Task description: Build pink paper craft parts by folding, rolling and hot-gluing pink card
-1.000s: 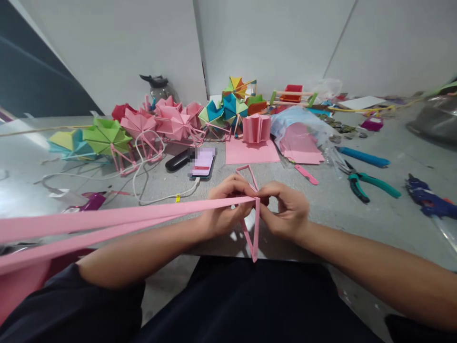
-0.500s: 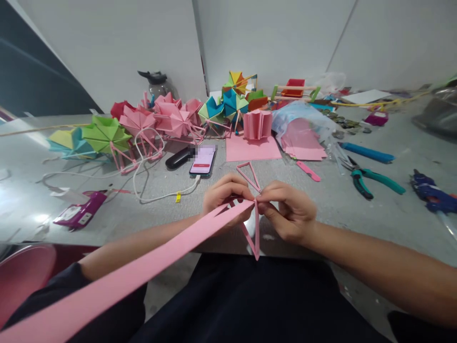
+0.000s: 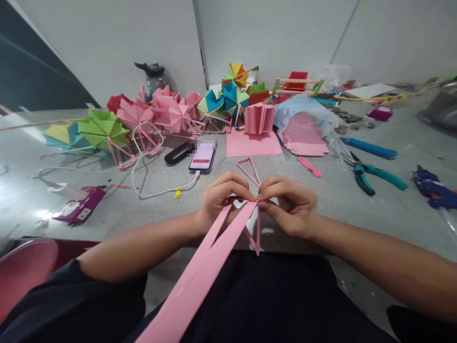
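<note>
My left hand (image 3: 220, 199) and my right hand (image 3: 290, 205) meet at the near edge of the grey table (image 3: 357, 209), both pinching a folded pink paper strip piece (image 3: 254, 190). Small triangular loops of the piece stick up above my fingers and hang down below them. Two long pink strip tails (image 3: 200, 276) run from the pinch point down over my lap towards the camera.
Folded paper pinwheels (image 3: 167, 114) in pink, green, blue and yellow line the back. A phone (image 3: 202, 158) on a white cable lies ahead of my hands. Pink sheets (image 3: 253, 143), teal pliers (image 3: 371, 174), a blue glue gun (image 3: 433, 190) and a purple packet (image 3: 80, 209) lie around.
The long pink strip tails have swung from stretching out to the left to pointing down over my lap. Both hands stay pinched together at the same spot.
</note>
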The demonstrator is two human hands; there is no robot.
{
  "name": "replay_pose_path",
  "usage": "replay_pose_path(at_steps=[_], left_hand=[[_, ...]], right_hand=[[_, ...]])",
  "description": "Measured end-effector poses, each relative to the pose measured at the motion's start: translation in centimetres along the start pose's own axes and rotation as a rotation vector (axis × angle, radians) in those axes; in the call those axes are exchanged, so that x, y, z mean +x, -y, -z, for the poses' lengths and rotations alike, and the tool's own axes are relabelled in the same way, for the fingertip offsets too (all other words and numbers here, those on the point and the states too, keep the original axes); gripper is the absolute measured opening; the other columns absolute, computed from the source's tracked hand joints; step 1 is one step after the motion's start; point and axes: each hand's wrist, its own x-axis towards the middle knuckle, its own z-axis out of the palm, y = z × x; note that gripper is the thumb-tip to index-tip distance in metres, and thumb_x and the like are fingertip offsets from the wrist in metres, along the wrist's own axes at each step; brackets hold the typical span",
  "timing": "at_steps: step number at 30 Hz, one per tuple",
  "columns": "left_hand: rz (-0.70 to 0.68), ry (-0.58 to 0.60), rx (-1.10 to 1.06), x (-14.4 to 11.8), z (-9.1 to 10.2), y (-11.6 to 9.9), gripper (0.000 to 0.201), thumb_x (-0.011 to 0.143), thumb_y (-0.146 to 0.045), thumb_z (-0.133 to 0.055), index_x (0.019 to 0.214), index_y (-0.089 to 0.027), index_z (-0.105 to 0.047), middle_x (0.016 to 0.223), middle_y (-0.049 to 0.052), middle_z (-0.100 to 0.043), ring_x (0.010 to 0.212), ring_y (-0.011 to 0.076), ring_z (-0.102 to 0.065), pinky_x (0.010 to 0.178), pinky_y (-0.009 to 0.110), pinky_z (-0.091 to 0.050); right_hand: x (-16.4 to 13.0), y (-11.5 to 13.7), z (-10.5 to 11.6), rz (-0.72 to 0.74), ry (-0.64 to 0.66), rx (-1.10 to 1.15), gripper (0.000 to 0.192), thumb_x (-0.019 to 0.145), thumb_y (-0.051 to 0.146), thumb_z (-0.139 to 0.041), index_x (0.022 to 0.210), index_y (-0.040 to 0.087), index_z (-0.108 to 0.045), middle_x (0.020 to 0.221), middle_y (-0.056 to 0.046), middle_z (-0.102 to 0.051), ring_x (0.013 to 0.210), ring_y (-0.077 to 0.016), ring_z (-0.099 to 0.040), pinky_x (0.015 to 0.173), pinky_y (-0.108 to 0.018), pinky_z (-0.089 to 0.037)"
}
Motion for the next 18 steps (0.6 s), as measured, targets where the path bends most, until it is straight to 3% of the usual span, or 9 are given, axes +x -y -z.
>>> replay_pose_path(at_steps=[9, 18], left_hand=[[0.012, -0.027, 0.025, -0.4, -0.3, 0.1, 0.026, 0.099, -0.044, -0.088, 0.095, -0.021, -0.077, 0.089, 0.000, -0.071, 0.074, 0.0116, -0.066, 0.067, 0.024, -0.054], [0.039, -0.002, 0.012, -0.4, -0.2, -0.2, 0.025, 0.101, -0.044, -0.085, 0.095, -0.021, -0.077, 0.089, 0.001, -0.071, 0.074, 0.0122, -0.066, 0.068, 0.025, -0.055]], right_hand=[[0.8, 0.2, 0.9, 0.146, 0.090, -0.146, 0.026, 0.094, 0.007, -0.073, 0.107, 0.028, -0.082, 0.087, -0.003, -0.077, 0.073, -0.0173, -0.072, 0.064, -0.030, -0.062], [0.8, 0.7, 1.0, 0.129, 0.121, -0.178, 0.027, 0.092, 0.008, -0.071, 0.105, 0.030, -0.079, 0.087, -0.002, -0.077, 0.071, -0.0182, -0.072, 0.064, -0.031, -0.061]])
